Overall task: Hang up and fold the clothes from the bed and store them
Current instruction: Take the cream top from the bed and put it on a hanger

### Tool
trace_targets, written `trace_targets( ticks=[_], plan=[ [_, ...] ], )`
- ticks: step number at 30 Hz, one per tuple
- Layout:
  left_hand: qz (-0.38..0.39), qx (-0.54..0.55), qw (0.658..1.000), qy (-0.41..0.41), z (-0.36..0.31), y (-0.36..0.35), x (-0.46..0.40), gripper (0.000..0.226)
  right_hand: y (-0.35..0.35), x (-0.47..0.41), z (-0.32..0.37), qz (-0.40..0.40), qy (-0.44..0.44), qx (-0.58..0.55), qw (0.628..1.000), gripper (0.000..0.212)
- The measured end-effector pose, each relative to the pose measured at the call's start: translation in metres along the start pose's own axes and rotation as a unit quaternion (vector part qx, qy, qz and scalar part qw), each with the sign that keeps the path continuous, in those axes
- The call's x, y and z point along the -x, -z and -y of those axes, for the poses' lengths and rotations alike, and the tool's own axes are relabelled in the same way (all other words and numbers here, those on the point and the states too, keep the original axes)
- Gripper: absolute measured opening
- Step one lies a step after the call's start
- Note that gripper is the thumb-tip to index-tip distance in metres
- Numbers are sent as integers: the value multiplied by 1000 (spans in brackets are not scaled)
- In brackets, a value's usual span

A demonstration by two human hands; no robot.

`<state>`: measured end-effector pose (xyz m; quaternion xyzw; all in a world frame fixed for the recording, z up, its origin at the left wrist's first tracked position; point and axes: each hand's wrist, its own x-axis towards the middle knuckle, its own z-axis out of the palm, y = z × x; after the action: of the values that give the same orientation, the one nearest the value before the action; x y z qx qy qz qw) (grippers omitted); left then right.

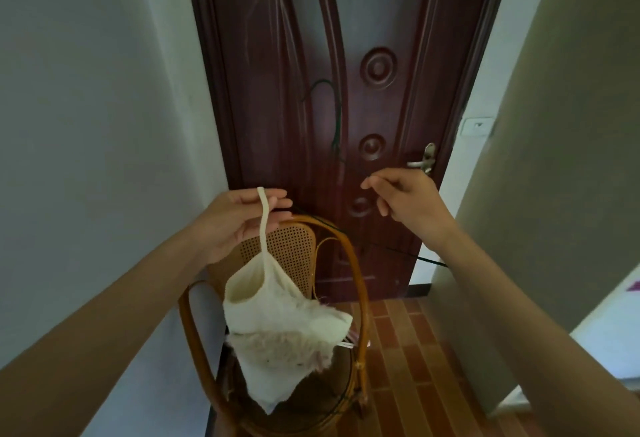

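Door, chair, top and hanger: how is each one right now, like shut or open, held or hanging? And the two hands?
Door: shut.
Cream top: dangling by its strap, over the chair.
Left hand: pinches the strap.
Right hand: pinches the thin dark wire hanger.
Wire hanger: held, nothing on it yet.
Rattan chair: upright, by the door.
Door handle: level, untouched.

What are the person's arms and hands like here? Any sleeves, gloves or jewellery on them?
Both forearms are bare all the way to the bottom edge of the picture: no sleeves show. The left hand and the right hand wear no gloves, and no rings, watch or bracelets can be seen on the fingers or wrists. The fingernails look short and plain, though the picture is too soft to be sure.
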<state>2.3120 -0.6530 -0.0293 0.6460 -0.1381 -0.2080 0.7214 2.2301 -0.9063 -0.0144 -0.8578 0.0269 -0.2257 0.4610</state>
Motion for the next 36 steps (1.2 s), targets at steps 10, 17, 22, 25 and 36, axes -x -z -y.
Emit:
trace_targets(
  ticks=[10,17,22,25,36],
  plan=[
    [-131,-181,969,-101,-10,17,-10,17,38,-1,9,6,13,21,1000,27],
    [-145,-220,960,-101,-13,19,-18,38,62,-4,19,33,24,-26,999,25],
    [-103,-275,949,-115,-24,19,-21,43,66,-5,25,70,6,-107,992,23],
    [-91,-310,936,-140,-33,12,-20,45,60,-5,26,98,9,-135,986,23],
    [-110,-265,944,-163,-40,13,-15,61,78,4,29,102,-2,-152,983,23]
  ],
)
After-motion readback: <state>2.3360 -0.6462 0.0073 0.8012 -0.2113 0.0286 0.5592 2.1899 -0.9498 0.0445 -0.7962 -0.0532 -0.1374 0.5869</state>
